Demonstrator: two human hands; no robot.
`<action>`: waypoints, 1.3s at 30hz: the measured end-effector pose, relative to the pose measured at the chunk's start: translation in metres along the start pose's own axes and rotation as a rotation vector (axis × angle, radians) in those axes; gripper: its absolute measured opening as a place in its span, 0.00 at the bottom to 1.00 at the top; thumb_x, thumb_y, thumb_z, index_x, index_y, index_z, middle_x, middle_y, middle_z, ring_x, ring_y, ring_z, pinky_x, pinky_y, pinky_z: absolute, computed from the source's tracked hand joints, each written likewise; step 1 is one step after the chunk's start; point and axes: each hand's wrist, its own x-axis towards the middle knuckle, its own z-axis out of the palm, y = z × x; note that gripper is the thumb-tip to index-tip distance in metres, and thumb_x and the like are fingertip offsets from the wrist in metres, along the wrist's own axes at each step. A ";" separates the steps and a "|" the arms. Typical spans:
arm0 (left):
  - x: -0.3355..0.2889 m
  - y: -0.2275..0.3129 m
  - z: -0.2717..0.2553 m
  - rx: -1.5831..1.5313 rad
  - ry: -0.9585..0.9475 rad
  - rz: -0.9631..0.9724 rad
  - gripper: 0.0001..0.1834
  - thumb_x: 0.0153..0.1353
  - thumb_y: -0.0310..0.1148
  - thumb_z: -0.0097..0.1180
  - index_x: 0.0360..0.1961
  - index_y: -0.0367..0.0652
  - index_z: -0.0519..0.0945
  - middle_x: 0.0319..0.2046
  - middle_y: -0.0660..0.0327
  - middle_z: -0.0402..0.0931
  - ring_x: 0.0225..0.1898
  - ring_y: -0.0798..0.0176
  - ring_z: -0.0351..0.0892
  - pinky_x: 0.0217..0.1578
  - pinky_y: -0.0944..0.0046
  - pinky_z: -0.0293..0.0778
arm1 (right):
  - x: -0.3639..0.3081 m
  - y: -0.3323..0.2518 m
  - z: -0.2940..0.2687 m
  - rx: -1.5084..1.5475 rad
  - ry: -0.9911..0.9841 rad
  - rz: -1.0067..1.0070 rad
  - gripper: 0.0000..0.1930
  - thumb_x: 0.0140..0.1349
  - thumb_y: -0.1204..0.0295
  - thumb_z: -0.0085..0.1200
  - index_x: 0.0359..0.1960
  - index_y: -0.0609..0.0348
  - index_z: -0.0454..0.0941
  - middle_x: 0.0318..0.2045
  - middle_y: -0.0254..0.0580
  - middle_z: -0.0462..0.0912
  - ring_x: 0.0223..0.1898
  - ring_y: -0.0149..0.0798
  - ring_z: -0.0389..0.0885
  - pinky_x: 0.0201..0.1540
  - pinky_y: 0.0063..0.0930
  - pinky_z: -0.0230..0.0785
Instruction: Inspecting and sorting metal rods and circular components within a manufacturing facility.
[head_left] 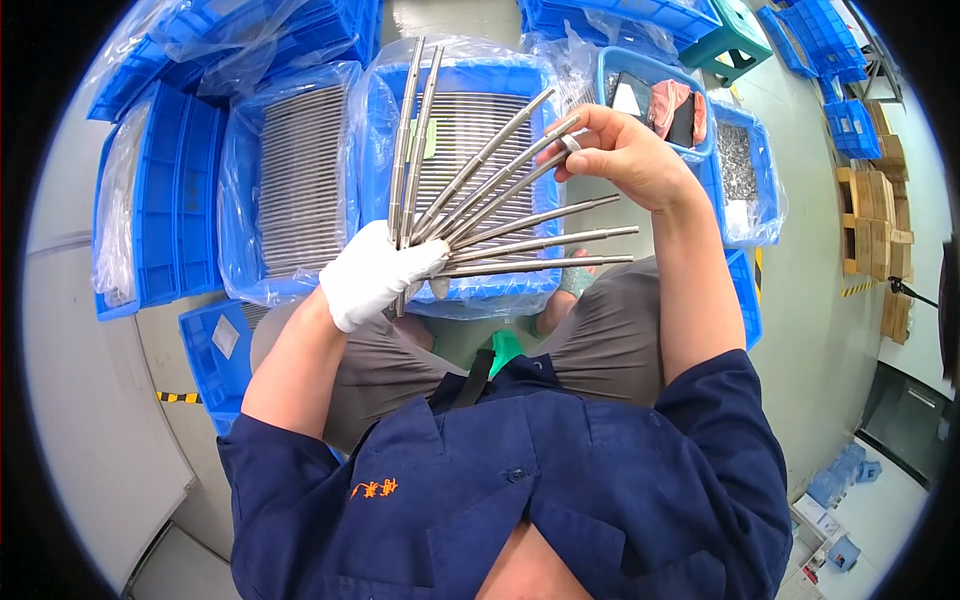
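My left hand [375,273], in a white glove, is closed round a bunch of slim steel shafts [490,184] with stepped ends. They spread out like a fan from the palm, some pointing away from me and others to the right. My bare right hand [630,155] pinches the far end of one or two middle shafts between thumb and fingers. A small whitish band shows at those fingers; I cannot tell what it is. Under the fan stands a blue crate [540,75] lined with clear plastic, holding rows of similar shafts and a yellow-green slip [431,139].
Left of it, another lined blue crate [240,180] holds more shafts. Stacked blue crates [160,200] stand further left. At the right are a blue tub [606,75] with a pink cloth [668,105] and a bin of small metal parts [737,165]. A green stool [735,45] stands behind.
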 end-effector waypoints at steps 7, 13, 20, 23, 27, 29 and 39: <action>0.002 -0.001 0.004 -0.017 0.054 0.057 0.16 0.57 0.42 0.53 0.22 0.40 0.81 0.14 0.68 0.67 0.17 0.73 0.62 0.20 0.69 0.61 | 0.003 0.000 0.010 -0.110 0.065 0.100 0.17 0.54 0.72 0.60 0.45 0.63 0.73 0.36 0.45 0.82 0.38 0.33 0.80 0.46 0.26 0.69; -0.003 0.005 0.004 0.017 -0.004 -0.065 0.16 0.57 0.41 0.52 0.21 0.40 0.81 0.14 0.68 0.66 0.17 0.73 0.62 0.19 0.69 0.62 | -0.003 -0.007 -0.015 0.142 0.121 -0.022 0.16 0.58 0.72 0.57 0.48 0.60 0.73 0.39 0.46 0.81 0.40 0.35 0.80 0.49 0.28 0.73; -0.004 0.006 0.010 0.001 -0.050 -0.034 0.15 0.57 0.41 0.51 0.23 0.41 0.81 0.16 0.67 0.71 0.19 0.73 0.64 0.21 0.69 0.64 | -0.003 -0.010 -0.013 -0.038 0.036 -0.072 0.16 0.58 0.74 0.57 0.47 0.61 0.73 0.40 0.47 0.81 0.41 0.35 0.80 0.49 0.29 0.72; -0.003 0.002 0.012 -0.026 -0.066 -0.040 0.15 0.57 0.43 0.54 0.29 0.40 0.80 0.18 0.65 0.74 0.18 0.75 0.66 0.18 0.72 0.63 | 0.000 -0.012 -0.005 -0.148 -0.004 -0.087 0.16 0.56 0.74 0.58 0.47 0.60 0.73 0.41 0.46 0.81 0.42 0.37 0.80 0.48 0.30 0.71; -0.001 0.003 0.015 0.008 -0.076 -0.034 0.16 0.58 0.42 0.51 0.24 0.41 0.80 0.18 0.66 0.73 0.21 0.73 0.66 0.22 0.69 0.66 | 0.006 -0.004 0.005 -0.103 -0.053 -0.020 0.19 0.53 0.75 0.61 0.47 0.60 0.73 0.41 0.44 0.81 0.43 0.38 0.80 0.48 0.32 0.72; -0.001 0.007 0.014 0.008 -0.072 -0.078 0.16 0.58 0.43 0.50 0.24 0.41 0.80 0.18 0.66 0.73 0.21 0.73 0.66 0.23 0.69 0.66 | 0.006 -0.001 0.005 -0.037 -0.060 -0.027 0.21 0.51 0.75 0.63 0.47 0.60 0.73 0.41 0.44 0.81 0.43 0.39 0.81 0.48 0.32 0.72; -0.001 0.010 0.013 0.027 -0.077 -0.101 0.16 0.58 0.43 0.51 0.24 0.41 0.79 0.19 0.66 0.75 0.24 0.72 0.67 0.26 0.68 0.67 | 0.000 -0.004 0.005 -0.086 -0.068 0.016 0.14 0.56 0.76 0.58 0.45 0.61 0.75 0.38 0.42 0.81 0.42 0.33 0.79 0.49 0.28 0.70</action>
